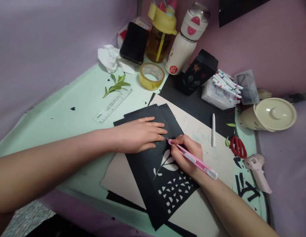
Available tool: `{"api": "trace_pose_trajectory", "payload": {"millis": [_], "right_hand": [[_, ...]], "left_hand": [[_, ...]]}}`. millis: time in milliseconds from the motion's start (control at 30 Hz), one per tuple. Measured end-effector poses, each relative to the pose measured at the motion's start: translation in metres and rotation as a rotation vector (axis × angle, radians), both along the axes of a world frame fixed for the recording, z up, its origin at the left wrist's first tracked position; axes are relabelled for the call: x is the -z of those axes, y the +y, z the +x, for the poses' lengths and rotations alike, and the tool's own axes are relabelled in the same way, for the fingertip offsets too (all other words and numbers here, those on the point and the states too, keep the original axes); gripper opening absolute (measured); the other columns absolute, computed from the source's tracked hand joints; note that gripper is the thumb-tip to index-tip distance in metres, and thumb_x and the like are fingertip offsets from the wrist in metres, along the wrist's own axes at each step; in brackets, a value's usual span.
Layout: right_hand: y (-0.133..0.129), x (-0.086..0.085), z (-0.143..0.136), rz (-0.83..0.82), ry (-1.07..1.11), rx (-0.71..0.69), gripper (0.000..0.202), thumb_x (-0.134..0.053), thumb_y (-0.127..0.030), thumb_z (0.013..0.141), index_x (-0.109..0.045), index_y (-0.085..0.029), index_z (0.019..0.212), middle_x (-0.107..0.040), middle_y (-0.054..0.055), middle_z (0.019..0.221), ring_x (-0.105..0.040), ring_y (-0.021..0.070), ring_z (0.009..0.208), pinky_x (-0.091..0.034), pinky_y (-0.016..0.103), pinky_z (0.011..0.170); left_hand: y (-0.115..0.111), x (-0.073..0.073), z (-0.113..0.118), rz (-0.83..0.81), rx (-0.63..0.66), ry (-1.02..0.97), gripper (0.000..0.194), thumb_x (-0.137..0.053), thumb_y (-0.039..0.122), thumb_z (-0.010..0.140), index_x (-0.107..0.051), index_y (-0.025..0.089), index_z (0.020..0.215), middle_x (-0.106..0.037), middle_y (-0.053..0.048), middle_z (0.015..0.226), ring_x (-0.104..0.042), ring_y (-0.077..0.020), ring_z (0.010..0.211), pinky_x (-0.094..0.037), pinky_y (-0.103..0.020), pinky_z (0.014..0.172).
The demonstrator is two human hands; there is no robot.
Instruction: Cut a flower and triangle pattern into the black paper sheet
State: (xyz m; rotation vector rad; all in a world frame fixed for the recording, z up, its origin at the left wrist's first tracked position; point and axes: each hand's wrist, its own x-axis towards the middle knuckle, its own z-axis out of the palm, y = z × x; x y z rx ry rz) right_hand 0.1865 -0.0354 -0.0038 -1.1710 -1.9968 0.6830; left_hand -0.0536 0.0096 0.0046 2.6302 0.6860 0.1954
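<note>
My left hand (140,134) lies flat on a sheet of black paper (148,184), fingers outstretched and nothing in its grip. My right hand (188,153) is closed around a pink craft knife (197,161), whose tip touches the black paper close to my left fingertips. Faint drawn lines show on the paper near the tip. Below it, a leaf sprig and several small triangles and squares are cut out, with the pale board (120,172) underneath showing through. Another black sheet appears partly under the first.
A clear ruler (112,106), leaf sprig (117,85) and tape roll (151,76) lie to the left and back. Bottles, a phone (134,42) and a marker box (220,93) stand behind. Red-handled scissors (238,147), a glue gun (258,171) and a white pen (213,130) are rightward.
</note>
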Motion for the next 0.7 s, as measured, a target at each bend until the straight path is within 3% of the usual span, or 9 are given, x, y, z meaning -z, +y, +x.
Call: {"api": "trace_pose_trajectory", "payload": {"millis": [400, 700], "right_hand": [[0.0004, 0.0020, 0.0016, 0.004, 0.005, -0.026, 0.011, -0.060, -0.013, 0.084, -0.055, -0.022, 0.082, -0.063, -0.001, 0.074, -0.059, 0.0128, 0.061, -0.046, 0.026, 0.058], [0.0046, -0.0014, 0.0082, 0.024, -0.053, -0.149, 0.013, -0.059, -0.010, 0.086, -0.054, -0.022, 0.084, -0.062, -0.001, 0.077, -0.057, 0.0111, 0.063, -0.045, 0.024, 0.059]], "left_hand": [[0.0005, 0.0009, -0.0003, -0.010, -0.004, -0.049, 0.033, -0.055, 0.028, 0.098, -0.062, 0.021, 0.129, -0.052, -0.006, 0.148, -0.037, -0.0234, 0.145, -0.017, -0.044, 0.124], [0.0005, -0.0024, 0.0006, -0.031, -0.013, -0.031, 0.033, -0.056, 0.028, 0.098, -0.062, 0.022, 0.129, -0.052, -0.005, 0.148, -0.037, -0.0223, 0.146, -0.016, -0.044, 0.124]]}}
